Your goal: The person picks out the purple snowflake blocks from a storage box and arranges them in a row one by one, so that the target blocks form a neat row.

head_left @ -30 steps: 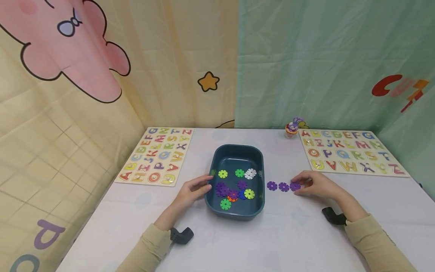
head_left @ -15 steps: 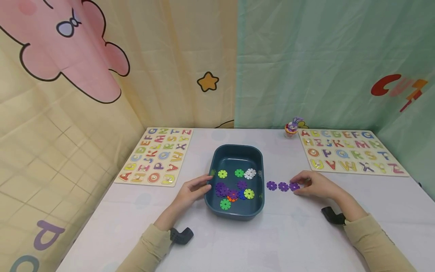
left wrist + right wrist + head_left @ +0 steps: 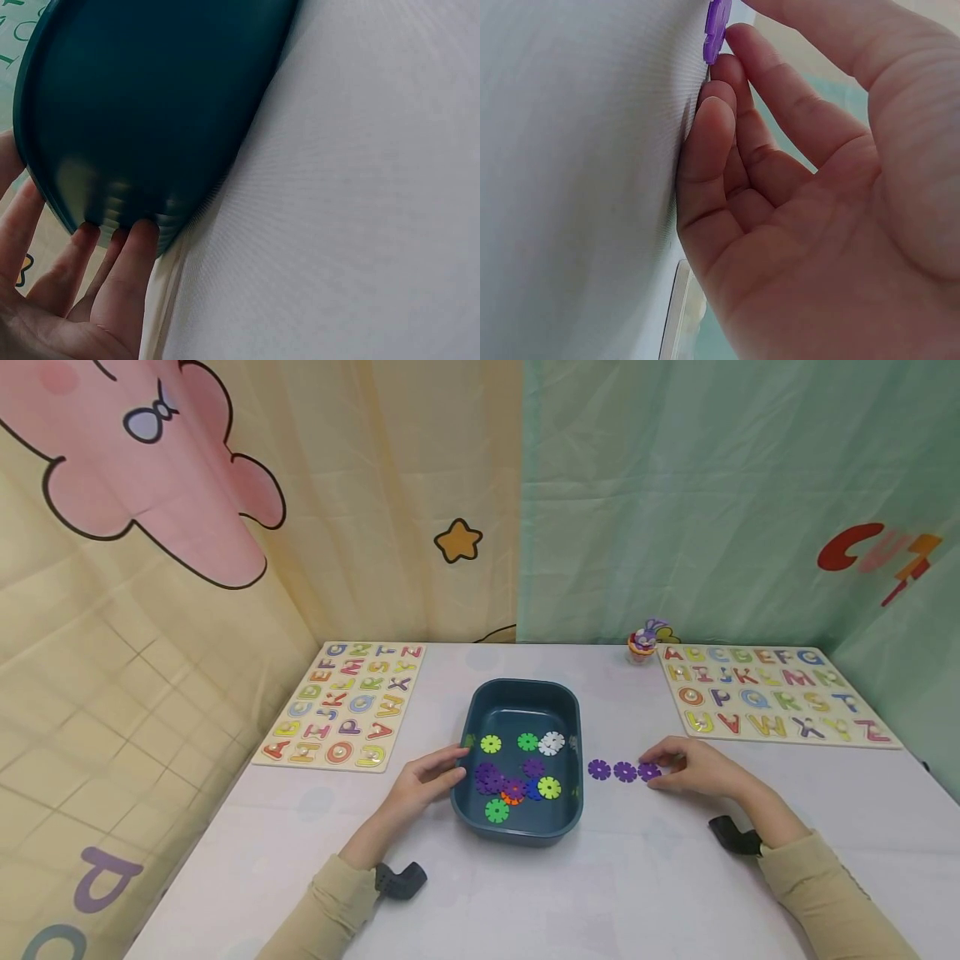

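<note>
Purple disc row (image 3: 620,772), head view only

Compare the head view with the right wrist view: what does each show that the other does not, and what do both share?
Only the head view shows the left hand at a dark teal, plastic-looking rectangular tray, the coloured notched discs inside it, and a black-outlined orange star beyond them. Only the right wrist view shows the palm side of the right hand up close. Both show that hand, the round notched purple disc it pinches, and white cloth.
</note>
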`<act>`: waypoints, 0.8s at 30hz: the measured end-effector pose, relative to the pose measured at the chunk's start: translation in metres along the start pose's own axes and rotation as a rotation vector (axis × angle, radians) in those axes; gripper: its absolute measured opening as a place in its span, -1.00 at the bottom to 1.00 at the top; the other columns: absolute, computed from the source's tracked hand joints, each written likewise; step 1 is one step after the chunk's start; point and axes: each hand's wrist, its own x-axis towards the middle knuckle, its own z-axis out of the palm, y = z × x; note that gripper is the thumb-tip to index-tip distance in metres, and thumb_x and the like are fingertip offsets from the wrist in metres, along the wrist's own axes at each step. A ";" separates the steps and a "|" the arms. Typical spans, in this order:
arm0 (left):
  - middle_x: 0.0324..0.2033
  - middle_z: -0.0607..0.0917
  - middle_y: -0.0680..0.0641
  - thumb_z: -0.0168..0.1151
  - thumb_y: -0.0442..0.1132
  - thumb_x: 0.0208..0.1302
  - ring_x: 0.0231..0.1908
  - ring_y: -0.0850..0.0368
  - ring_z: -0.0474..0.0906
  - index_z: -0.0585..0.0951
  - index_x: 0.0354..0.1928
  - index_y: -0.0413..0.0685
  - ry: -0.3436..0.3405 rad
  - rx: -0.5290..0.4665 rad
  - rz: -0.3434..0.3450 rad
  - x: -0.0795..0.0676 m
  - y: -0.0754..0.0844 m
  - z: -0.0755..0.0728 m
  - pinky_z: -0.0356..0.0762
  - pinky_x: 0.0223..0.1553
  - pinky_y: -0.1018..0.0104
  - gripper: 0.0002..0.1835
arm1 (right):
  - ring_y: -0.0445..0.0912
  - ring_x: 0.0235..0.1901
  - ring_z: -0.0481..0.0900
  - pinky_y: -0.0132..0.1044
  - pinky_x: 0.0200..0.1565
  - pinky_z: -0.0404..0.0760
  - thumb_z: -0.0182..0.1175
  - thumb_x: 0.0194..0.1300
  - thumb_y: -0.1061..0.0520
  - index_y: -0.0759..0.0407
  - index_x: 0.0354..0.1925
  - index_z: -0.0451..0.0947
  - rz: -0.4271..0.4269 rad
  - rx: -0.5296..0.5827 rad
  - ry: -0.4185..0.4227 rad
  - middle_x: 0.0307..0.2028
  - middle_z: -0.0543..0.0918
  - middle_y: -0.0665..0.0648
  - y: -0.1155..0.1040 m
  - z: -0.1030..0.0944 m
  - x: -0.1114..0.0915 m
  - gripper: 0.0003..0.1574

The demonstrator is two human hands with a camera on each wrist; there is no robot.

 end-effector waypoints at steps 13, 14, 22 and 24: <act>0.34 0.28 -0.05 0.21 -0.19 0.29 0.29 -0.04 0.25 0.43 0.26 -0.14 -0.007 -0.017 -0.051 -0.001 0.006 0.000 0.47 0.09 0.19 -0.49 | -0.08 -0.25 0.47 -0.36 -0.25 0.53 0.39 0.08 0.04 0.18 -0.06 0.58 0.003 0.014 -0.006 -0.20 0.58 0.04 -0.002 0.000 0.000 -0.54; 0.35 0.28 -0.07 0.21 -0.19 0.29 0.29 -0.05 0.25 0.43 0.26 -0.16 -0.008 -0.010 -0.050 -0.002 0.010 0.001 0.47 0.09 0.20 -0.49 | -0.08 -0.24 0.47 -0.35 -0.24 0.54 0.39 0.08 0.03 0.18 -0.06 0.58 0.003 0.014 -0.004 -0.19 0.59 0.04 -0.002 0.000 0.000 -0.53; 0.35 0.26 -0.13 0.20 -0.19 0.30 0.29 -0.13 0.24 0.42 0.25 -0.21 -0.017 0.001 -0.033 -0.012 0.031 0.005 0.47 0.09 0.19 -0.49 | -0.04 -0.15 0.52 -0.24 -0.14 0.58 0.39 0.08 0.01 0.18 -0.03 0.57 -0.021 0.033 0.004 -0.13 0.61 0.08 -0.008 -0.003 0.001 -0.50; 0.35 0.26 -0.14 0.20 -0.20 0.30 0.29 -0.14 0.24 0.43 0.25 -0.19 -0.018 -0.004 -0.030 -0.012 0.030 0.005 0.48 0.09 0.18 -0.50 | -0.02 -0.13 0.52 -0.23 -0.12 0.59 0.38 0.10 0.03 0.20 -0.03 0.57 -0.031 0.047 0.011 -0.12 0.61 0.09 -0.010 -0.004 0.002 -0.52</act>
